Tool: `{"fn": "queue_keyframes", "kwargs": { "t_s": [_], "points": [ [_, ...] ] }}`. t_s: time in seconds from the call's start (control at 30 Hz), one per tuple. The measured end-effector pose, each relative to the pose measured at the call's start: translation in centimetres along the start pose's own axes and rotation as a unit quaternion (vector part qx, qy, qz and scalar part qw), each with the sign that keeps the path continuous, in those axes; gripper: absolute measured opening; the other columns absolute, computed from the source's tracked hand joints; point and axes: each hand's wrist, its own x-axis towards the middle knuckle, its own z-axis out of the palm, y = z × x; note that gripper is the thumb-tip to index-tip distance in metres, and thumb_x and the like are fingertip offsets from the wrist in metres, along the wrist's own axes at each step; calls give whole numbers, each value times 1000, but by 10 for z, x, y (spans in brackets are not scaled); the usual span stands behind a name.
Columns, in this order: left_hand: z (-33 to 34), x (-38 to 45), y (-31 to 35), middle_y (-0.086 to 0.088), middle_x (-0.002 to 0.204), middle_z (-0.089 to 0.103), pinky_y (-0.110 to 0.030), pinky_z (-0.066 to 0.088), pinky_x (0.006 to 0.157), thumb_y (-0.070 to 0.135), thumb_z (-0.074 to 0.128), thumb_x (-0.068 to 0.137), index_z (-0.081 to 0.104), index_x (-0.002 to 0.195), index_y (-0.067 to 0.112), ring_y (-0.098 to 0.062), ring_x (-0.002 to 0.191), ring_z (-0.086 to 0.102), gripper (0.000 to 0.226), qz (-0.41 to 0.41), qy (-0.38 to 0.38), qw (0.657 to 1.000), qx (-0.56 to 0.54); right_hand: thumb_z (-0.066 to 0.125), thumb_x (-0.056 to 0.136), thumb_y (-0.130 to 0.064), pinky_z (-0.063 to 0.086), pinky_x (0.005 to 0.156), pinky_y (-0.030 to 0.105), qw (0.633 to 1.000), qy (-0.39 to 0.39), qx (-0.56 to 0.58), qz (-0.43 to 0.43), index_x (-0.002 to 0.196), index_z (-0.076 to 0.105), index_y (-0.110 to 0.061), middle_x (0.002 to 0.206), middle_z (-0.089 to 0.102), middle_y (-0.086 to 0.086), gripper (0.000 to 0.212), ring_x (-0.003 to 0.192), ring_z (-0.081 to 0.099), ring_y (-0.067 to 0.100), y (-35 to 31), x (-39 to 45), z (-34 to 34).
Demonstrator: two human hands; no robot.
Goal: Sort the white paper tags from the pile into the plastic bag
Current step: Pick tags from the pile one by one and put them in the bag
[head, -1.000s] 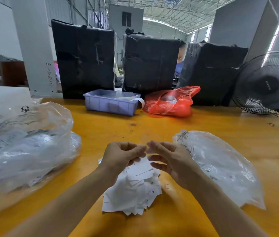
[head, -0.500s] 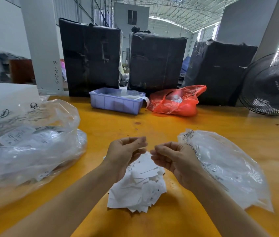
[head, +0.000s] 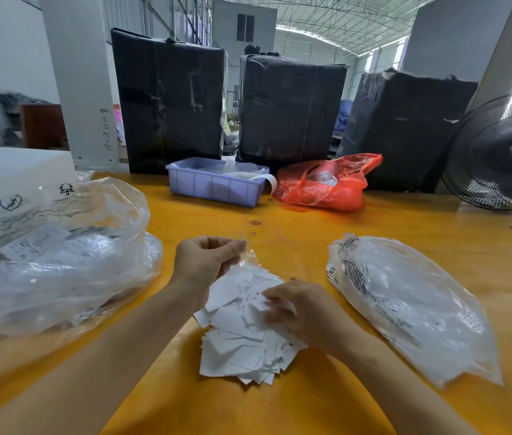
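A pile of white paper tags [head: 242, 346] lies on the yellow table [head: 311, 246] in front of me. My left hand [head: 207, 262] is raised just behind the pile and pinches the top of a small clear plastic bag [head: 251, 257] between thumb and fingers. My right hand [head: 301, 309] is down on the pile's right side, its blurred fingertips curled together on a tag. A flat stack of clear plastic bags [head: 405, 302] lies to the right of that hand.
A large crumpled clear bag [head: 60, 255] holding printed slips fills the table's left side. At the back stand a purple bin [head: 214, 186], a red plastic bag [head: 323, 186], black wrapped bales [head: 170, 98] and a fan [head: 502, 155].
My right hand has let go of the small bag and dropped from beside the left hand down onto the tag pile. The left hand stays raised with the bag.
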Motion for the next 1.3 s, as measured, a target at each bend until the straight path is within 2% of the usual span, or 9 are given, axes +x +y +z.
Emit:
{"fn": "queue_keyframes", "kwargs": {
  "t_s": [0.13, 0.2, 0.23, 0.33, 0.43, 0.63, 0.87, 1.0, 1.3],
  "points": [
    [-1, 1, -4, -5, 65, 65, -16, 43, 47, 10, 78, 67, 64, 75, 6, -4, 42, 53, 16, 4, -11, 998, 54, 54, 94, -11, 44, 64, 29, 994, 105, 8, 33, 96, 71, -6, 82, 70, 6, 18, 70, 60, 17, 5, 1, 1],
    [0, 2, -6, -5, 68, 66, -15, 42, 46, 12, 75, 73, 66, 78, 6, -6, 46, 52, 12, 15, -15, 997, 81, 53, 95, -11, 41, 55, 25, 962, 162, 179, 124, 87, 69, 2, 75, 69, 16, 22, 58, 57, 20, 7, 2, -6],
    [0, 2, -7, -4, 69, 67, -16, 42, 49, 14, 74, 76, 67, 80, 5, -8, 49, 51, 12, 18, -14, 995, 93, 51, 95, -10, 46, 57, 23, 918, 175, 313, 166, 86, 68, 1, 79, 70, 19, 22, 63, 63, 23, 8, 2, -12],
    [2, 3, -10, -9, 81, 69, -21, 45, 59, 19, 69, 84, 69, 89, 2, -13, 59, 52, 17, 12, -18, 993, 119, 43, 97, -5, 57, 70, 30, 723, 132, 637, 233, 98, 61, -4, 95, 72, 19, 18, 87, 71, 27, 10, 2, -26],
    [3, 2, -11, -11, 86, 70, -20, 48, 59, 20, 68, 86, 70, 88, 1, -11, 59, 58, 19, 5, -39, 986, 162, 39, 96, -2, 58, 73, 35, 657, 101, 706, 243, 103, 55, 0, 100, 70, 22, 18, 92, 70, 31, 8, 3, -29],
    [6, -7, -9, 0, 61, 68, -16, 48, 52, 9, 76, 76, 70, 75, 4, -6, 53, 63, 8, 9, -114, 972, 207, 46, 93, -1, 59, 70, 32, 662, 81, 705, 243, 106, 58, 2, 98, 71, 20, 18, 86, 71, 27, 5, 4, -29],
    [10, -13, -10, -1, 52, 56, -15, 42, 45, 11, 79, 73, 70, 71, 7, -4, 43, 50, 11, 4, -166, 956, 243, 70, 65, -16, 52, 63, 26, 654, 180, 690, 254, 83, 67, -12, 75, 72, 4, 19, 73, 67, 17, 7, 4, -35],
    [10, -15, -9, 1, 49, 54, -15, 40, 45, 13, 82, 69, 71, 66, 10, -6, 43, 47, 12, -11, -194, 950, 246, 69, 66, -7, 54, 55, 18, 655, 245, 686, 201, 81, 66, -5, 72, 71, 3, 15, 65, 68, 12, 7, 4, -37],
    [12, -18, -4, -1, 54, 57, -15, 42, 48, 11, 82, 68, 73, 65, 12, -8, 46, 46, 10, -67, -212, 951, 217, 68, 77, 4, 56, 63, 22, 773, 245, 569, 139, 84, 63, -6, 77, 73, 5, 13, 77, 72, 18, -3, 2, -33]
  ]
}}
